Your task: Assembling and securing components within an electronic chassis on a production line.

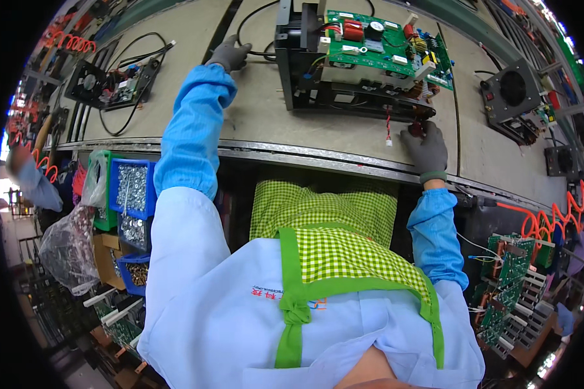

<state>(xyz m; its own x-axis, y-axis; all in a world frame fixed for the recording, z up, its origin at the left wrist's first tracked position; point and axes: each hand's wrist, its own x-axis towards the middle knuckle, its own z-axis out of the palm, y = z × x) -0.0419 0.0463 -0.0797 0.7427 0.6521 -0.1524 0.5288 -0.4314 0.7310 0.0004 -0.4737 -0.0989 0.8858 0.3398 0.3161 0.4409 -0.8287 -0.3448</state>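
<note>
A power unit with a black metal frame (292, 91) lies on the workbench before me, a green circuit board (363, 48) mounted on top. My left hand (229, 54), in a grey glove, is left of the unit. Its fingers are apart, the tips close to a black cable (261, 53); whether they touch it I cannot tell. At the unit's near right corner my gloved right hand (428, 149) is closed around a small dark red part (417, 128), mostly hidden by the fingers. Beside it, a red twisted wire with a white connector (389, 141) hangs from the unit.
Another open unit (113, 84) with loose cables lies to the left; a grey unit with a fan (514, 91) stands to the right. Blue bins (150, 188) of screws are below the bench edge at left. Circuit boards (506, 285) and orange coiled hoses (551, 220) are at right.
</note>
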